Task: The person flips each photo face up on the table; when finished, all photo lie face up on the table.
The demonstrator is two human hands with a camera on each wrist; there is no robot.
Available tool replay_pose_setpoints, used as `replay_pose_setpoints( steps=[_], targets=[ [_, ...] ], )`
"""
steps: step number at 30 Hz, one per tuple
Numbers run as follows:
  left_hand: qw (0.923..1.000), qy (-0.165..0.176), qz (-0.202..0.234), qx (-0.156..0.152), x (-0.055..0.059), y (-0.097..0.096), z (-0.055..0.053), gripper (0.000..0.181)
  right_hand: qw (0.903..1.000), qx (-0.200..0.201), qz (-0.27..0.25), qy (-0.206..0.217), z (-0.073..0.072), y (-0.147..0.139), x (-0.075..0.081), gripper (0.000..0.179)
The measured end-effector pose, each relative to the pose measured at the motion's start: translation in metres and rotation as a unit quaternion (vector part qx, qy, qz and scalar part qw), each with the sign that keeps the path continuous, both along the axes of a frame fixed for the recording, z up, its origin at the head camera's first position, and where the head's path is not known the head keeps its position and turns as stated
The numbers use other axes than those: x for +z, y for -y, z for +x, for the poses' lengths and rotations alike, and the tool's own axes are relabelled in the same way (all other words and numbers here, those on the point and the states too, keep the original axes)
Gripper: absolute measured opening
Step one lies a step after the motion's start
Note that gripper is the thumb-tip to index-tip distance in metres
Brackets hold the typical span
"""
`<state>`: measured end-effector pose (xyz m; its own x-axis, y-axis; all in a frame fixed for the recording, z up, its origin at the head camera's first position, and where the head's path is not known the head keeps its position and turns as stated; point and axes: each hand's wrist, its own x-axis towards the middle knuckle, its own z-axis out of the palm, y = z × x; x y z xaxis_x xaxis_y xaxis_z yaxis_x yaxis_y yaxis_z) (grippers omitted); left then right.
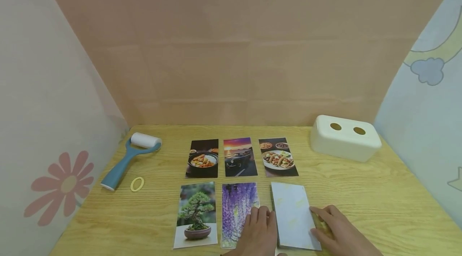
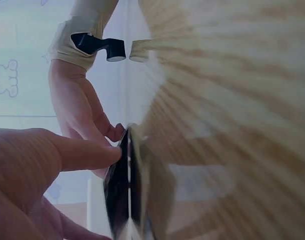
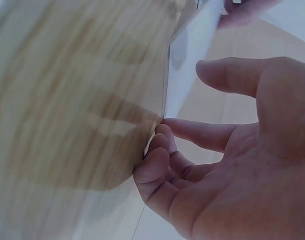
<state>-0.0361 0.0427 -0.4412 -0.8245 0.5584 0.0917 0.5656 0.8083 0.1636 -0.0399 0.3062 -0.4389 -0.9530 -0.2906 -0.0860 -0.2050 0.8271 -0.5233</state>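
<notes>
A stack of cards, white back up (image 1: 294, 216), lies at the near right of the card layout. My left hand (image 1: 258, 232) is at its left edge, overlapping the purple wisteria picture card (image 1: 234, 212). In the left wrist view the thumb (image 2: 87, 154) touches the stack's edge (image 2: 127, 185), where a thin gap shows between layers. My right hand (image 1: 337, 230) is along the stack's right edge. The right wrist view shows its index fingertip at the edge of the white card (image 3: 185, 70), the thumb standing apart and the other fingers bent low by the tabletop.
A bonsai card (image 1: 196, 216) lies left of the wisteria card. Behind are a rice-dish card (image 1: 203, 159), a car-at-sunset card (image 1: 240, 157) and a taco card (image 1: 278, 157). A blue-handled lint roller (image 1: 131, 153), yellow ring (image 1: 137, 184) and white box (image 1: 344, 139) stand farther out.
</notes>
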Motion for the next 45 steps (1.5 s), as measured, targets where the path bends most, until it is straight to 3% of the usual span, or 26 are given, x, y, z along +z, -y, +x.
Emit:
replay_pose_setpoints(
  steps=[2, 9, 13, 18, 24, 28, 36, 45],
  targets=[
    [0.9998, 0.014, -0.003, 0.015, 0.004, -0.001, 0.001, 0.076, 1.0000, 0.002, -0.005, -0.002, 0.000, 0.001, -0.001, 0.051],
    [0.9971, 0.067, -0.016, 0.032, 0.010, -0.005, 0.001, 0.087, 0.9998, -0.003, -0.021, -0.005, 0.002, 0.008, 0.000, 0.049],
    [0.9966, 0.064, -0.036, 0.039, 0.007, -0.001, 0.001, 0.095, 0.9999, 0.001, -0.012, 0.000, 0.000, 0.008, 0.001, 0.050],
    [0.9952, 0.031, -0.084, 0.038, 0.004, 0.001, 0.001, 0.089, 0.9997, 0.015, -0.012, -0.016, 0.001, 0.006, 0.000, 0.050],
    [0.9932, 0.065, -0.094, 0.021, 0.002, 0.001, -0.003, 0.075, 0.9993, 0.026, -0.014, -0.023, 0.001, 0.005, -0.001, 0.051],
    [0.9939, 0.063, -0.090, 0.014, 0.003, 0.000, -0.004, 0.077, 0.9995, 0.025, -0.007, -0.018, 0.001, 0.006, 0.000, 0.052],
    [0.9966, 0.058, -0.044, 0.037, 0.009, -0.005, 0.000, 0.083, 0.9998, 0.012, 0.000, -0.018, 0.001, 0.009, 0.000, 0.053],
    [0.9976, -0.009, 0.067, 0.017, 0.016, -0.009, 0.008, 0.085, 0.9988, -0.042, -0.023, -0.011, 0.002, 0.020, 0.001, 0.044]
  ],
)
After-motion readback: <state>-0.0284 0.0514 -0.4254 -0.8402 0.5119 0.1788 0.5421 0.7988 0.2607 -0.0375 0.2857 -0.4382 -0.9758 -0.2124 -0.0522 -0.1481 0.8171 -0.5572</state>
